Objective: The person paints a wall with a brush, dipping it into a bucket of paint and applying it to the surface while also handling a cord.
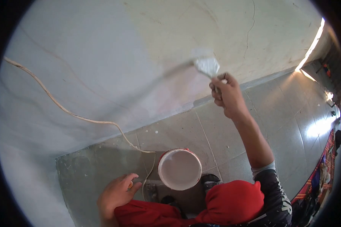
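Observation:
My right hand (227, 94) is closed around the handle of a paintbrush (207, 67). White paint coats its bristles, and their tip is at the wall (182, 26), by a small fresh pale patch. Below, a round bucket (160, 172) with a red outer edge stands upright between my feet, with whitish paint (180, 169) inside. My left hand (120, 191) lies over my red-clothed knee (147, 215), left of the bucket. Its thumb and forefinger are apart, a ring shows on a finger, and it holds nothing.
A pale cable (64, 109) runs along the wall and down to the floor by the bucket. Grey tiles (276, 109) cover the floor. Patterned red fabric (318, 178) and clutter lie at right. A thin crack (249, 32) marks the upper wall.

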`<state>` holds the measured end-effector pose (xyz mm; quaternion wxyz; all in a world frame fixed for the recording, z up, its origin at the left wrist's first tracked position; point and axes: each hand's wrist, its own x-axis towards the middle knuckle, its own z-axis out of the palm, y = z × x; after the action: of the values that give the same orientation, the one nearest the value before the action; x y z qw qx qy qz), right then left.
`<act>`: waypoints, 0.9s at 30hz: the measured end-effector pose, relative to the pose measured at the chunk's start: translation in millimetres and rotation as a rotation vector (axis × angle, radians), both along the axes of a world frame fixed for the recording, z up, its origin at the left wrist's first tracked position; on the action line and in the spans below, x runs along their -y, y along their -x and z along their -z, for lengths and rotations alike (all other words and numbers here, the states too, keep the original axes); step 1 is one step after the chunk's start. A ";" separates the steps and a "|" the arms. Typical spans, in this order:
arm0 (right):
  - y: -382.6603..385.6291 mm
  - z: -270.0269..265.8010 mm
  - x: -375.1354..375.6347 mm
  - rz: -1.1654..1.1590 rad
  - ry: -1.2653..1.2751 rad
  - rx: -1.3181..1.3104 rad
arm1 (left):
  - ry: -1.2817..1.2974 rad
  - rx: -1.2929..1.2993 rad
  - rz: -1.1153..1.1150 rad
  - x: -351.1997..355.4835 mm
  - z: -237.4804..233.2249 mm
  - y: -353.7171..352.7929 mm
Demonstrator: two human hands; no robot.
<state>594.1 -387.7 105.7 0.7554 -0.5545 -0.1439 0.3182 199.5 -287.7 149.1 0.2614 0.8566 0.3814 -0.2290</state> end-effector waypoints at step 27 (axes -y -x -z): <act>25.1 -5.4 -10.9 -0.057 0.059 -0.077 | -0.015 0.042 0.003 3.6 -5.9 5.8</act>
<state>569.0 -376.8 111.1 0.7345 -0.5594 -0.1210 0.3646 193.7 -291.3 155.0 0.2626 0.8636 0.3764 -0.2085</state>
